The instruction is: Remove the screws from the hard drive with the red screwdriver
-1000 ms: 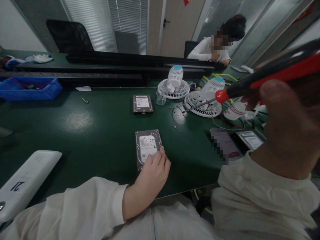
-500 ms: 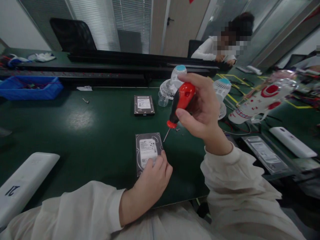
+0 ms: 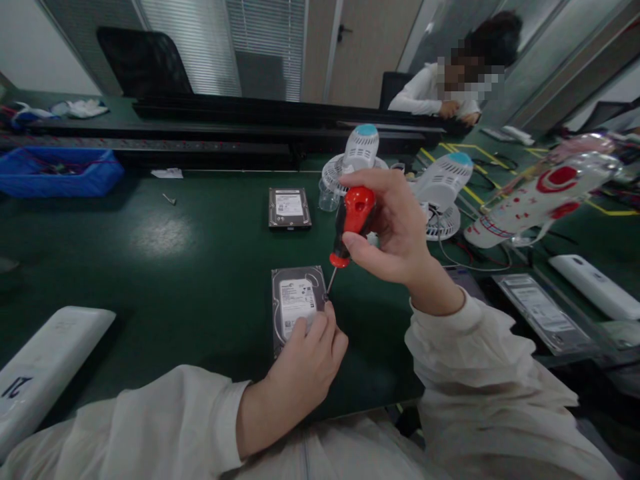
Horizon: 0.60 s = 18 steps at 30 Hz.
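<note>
A hard drive (image 3: 296,300) with a white label lies on the green table in front of me. My left hand (image 3: 311,350) presses on its near right part, fingers curled over the label and along the right edge. My right hand (image 3: 395,230) grips a red and black screwdriver (image 3: 357,212) by the handle. The shaft slants down to the left, and its tip meets a small dark screw at the drive's right edge, close to my left fingertips. Farther back, a second hard drive (image 3: 289,208) lies flat.
Behind my right hand stand white fans (image 3: 361,150) and a clear cup (image 3: 329,197). A blue bin (image 3: 59,175), a loose screw (image 3: 170,199) and a white case (image 3: 55,363) are left. Rightward are a decorated bottle (image 3: 525,200) and another hard drive (image 3: 545,310). A person (image 3: 425,93) sits opposite.
My right hand has moved slightly left and down, bringing the screwdriver tip to a screw at the drive's right edge. My left hand stays on the drive. The view has shifted slightly.
</note>
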Tool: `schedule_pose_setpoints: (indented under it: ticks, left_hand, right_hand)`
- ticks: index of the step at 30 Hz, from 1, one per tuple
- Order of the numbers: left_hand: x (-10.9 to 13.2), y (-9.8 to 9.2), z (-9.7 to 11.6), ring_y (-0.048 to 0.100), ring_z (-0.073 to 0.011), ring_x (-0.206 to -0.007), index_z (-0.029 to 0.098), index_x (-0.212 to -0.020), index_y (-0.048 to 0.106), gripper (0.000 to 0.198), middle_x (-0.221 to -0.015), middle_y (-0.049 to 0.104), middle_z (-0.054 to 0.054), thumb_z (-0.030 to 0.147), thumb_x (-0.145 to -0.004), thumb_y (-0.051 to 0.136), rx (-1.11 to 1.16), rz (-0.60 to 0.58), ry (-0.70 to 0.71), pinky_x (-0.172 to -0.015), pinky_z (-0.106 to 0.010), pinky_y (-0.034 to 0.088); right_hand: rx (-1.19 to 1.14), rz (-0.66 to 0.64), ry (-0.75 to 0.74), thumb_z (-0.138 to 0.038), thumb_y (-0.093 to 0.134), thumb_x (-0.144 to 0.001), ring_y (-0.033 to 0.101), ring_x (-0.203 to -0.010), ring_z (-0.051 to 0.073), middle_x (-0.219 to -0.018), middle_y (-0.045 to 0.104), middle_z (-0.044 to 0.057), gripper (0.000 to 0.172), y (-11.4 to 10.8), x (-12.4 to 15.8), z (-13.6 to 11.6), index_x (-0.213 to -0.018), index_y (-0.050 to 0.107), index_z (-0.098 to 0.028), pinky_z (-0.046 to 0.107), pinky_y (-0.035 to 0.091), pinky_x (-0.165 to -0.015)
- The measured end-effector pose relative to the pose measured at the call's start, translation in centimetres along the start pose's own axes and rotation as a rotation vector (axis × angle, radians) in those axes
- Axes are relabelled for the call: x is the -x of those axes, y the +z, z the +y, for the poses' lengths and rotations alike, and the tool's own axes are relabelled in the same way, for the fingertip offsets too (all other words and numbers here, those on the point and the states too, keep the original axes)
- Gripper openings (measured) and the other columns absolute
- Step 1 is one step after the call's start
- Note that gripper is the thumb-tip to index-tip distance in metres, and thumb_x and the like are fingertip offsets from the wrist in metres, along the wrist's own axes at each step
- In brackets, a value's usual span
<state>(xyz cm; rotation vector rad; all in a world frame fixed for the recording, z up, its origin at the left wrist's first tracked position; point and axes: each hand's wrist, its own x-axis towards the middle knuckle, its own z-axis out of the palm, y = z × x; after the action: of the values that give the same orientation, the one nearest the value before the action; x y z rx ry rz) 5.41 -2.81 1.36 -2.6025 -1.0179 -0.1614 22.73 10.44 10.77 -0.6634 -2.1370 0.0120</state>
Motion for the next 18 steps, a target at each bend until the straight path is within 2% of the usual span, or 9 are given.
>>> schedule_pose_setpoints:
  ticks: [5, 10, 15, 18]
  left_hand:
    - [0.05, 0.06, 0.01, 0.062, -0.0293, -0.105, 0.011, -0.120, 0.068, 0.031, -0.143, 0.065, -0.023, 0.022, -0.096, 0.052, -0.006, -0.007, -0.007, -0.080, -0.040, 0.049]
    - [0.04, 0.10, 0.05, 0.062, -0.0295, -0.105, 0.010, -0.120, 0.067, 0.030, -0.143, 0.065, -0.023, 0.023, -0.096, 0.054, 0.000, -0.004, -0.005, -0.080, -0.040, 0.049]
    - [0.14, 0.17, 0.14, 0.062, -0.0298, -0.106, 0.011, -0.119, 0.067, 0.029, -0.143, 0.064, -0.024, 0.025, -0.097, 0.055, -0.005, -0.010, -0.006, -0.080, -0.040, 0.048]
    - [0.18, 0.20, 0.17, 0.062, -0.0302, -0.107, 0.010, -0.120, 0.067, 0.029, -0.144, 0.063, -0.025, 0.025, -0.097, 0.055, -0.004, -0.005, -0.004, -0.080, -0.040, 0.048]
  right_hand:
    - [0.064, -0.023, 0.050, -0.040, 0.053, -0.090, 0.063, -0.091, 0.021, -0.124, 0.061, 0.007, 0.049, -0.22, -0.15, -0.37, -0.136, 0.050, -0.027, 0.037, 0.057, -0.070]
    - [0.039, -0.033, 0.060, -0.041, 0.053, -0.089, 0.061, -0.083, 0.019, -0.125, 0.062, 0.008, 0.049, -0.12, -0.10, -0.49, -0.136, 0.051, -0.026, 0.035, 0.057, -0.064]
    - [0.055, -0.025, 0.054, -0.041, 0.053, -0.089, 0.064, -0.093, 0.022, -0.124, 0.063, 0.008, 0.048, -0.08, -0.21, -0.54, -0.135, 0.052, -0.024, 0.037, 0.059, -0.070]
    - [-0.002, -0.024, 0.024, -0.036, 0.056, -0.090, 0.061, -0.084, 0.018, -0.120, 0.064, 0.006, 0.045, -0.07, -0.32, -0.57, -0.133, 0.052, -0.024, 0.034, 0.057, -0.066]
